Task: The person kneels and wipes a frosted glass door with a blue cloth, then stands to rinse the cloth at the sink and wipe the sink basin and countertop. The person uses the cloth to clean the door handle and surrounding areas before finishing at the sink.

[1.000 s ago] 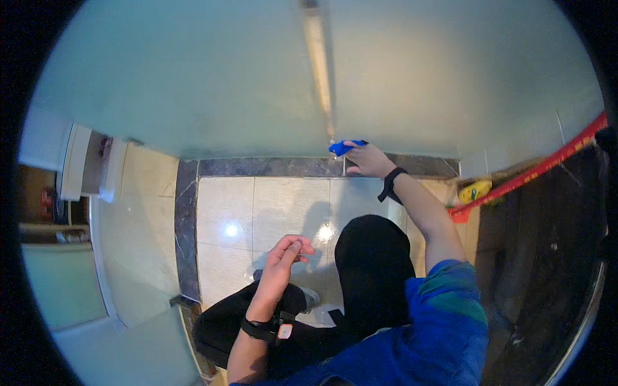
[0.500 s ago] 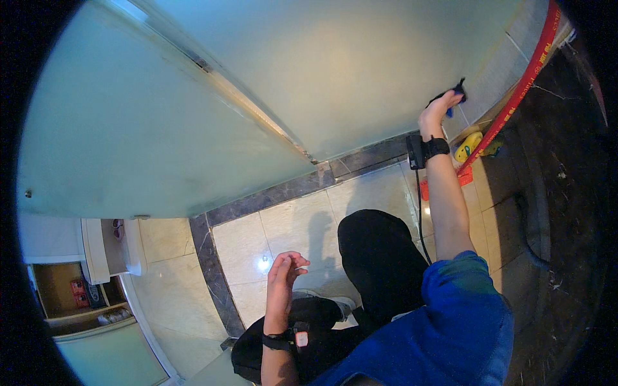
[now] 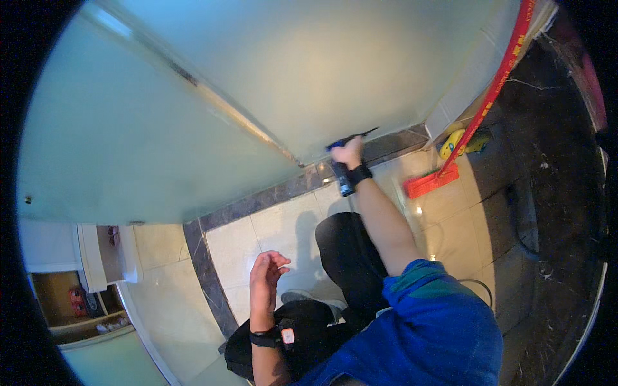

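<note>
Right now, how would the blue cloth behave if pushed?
The blue cloth would likely bunch floppily, as it looks crumpled in the right hand. Being small, it is probably light. Its narrow jutting end may drag.

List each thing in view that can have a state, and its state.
left hand: empty, fingers partly curled
right hand: holding the blue cloth
blue cloth: bunched, partly hidden
red broom: head on floor, handle slanting
frosted glass panels: upright
wooden compartment: open-fronted, things inside
</note>
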Motion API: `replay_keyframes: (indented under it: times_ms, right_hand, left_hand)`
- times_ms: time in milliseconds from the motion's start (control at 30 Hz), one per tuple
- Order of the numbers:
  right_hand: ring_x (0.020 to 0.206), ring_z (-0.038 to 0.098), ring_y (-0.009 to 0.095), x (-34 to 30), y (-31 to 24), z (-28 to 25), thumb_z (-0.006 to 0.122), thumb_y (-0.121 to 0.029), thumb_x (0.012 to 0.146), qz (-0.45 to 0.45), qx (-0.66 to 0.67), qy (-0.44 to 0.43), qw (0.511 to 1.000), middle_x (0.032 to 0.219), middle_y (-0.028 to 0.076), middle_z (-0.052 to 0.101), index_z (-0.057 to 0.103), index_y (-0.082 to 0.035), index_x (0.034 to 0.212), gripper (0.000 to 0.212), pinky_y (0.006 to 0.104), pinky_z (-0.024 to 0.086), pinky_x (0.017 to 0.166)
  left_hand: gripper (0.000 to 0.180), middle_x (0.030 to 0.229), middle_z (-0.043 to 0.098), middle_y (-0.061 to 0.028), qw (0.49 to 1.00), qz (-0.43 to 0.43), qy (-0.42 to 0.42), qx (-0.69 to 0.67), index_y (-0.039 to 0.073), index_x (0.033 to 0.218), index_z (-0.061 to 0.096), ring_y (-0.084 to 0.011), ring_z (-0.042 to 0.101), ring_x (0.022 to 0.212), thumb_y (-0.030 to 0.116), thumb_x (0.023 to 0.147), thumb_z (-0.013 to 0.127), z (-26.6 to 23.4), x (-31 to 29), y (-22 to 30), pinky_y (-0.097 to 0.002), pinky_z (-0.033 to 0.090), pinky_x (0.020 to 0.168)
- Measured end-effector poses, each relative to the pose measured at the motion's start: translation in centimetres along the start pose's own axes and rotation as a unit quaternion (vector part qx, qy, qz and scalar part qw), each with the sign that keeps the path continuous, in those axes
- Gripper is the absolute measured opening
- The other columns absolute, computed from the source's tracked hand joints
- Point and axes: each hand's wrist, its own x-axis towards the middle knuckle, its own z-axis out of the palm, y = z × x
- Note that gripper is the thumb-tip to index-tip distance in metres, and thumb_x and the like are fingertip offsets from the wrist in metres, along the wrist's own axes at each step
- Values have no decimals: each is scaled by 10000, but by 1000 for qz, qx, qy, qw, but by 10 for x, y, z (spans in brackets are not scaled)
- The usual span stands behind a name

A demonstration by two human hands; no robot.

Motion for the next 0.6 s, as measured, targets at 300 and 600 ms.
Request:
replay_keyframes:
  times_ms: [300, 600]
  right_hand:
    - [1222, 448, 260, 166, -1, -180, 304, -423, 967, 160, 210, 259, 929, 1438, 52, 380, 282, -105, 1406, 542, 410, 347, 1038]
    - [1440, -26, 257, 100, -195, -118, 354, -394, 994, -290, -19, 245, 925, 1562, 136, -25, 11, -94, 1497, 678, 426, -18, 1145]
  left_hand:
    - [305, 893, 598, -50, 999, -32, 15, 16, 67, 1001, 563, -212, 599, 902, 355, 956, 473, -8, -7, -21, -325, 463, 795]
    - [296, 883, 591, -43, 1000, -10, 13, 23, 65, 1004, 561, -203, 604, 888, 344, 956, 474, 5, -4, -14, -323, 474, 781]
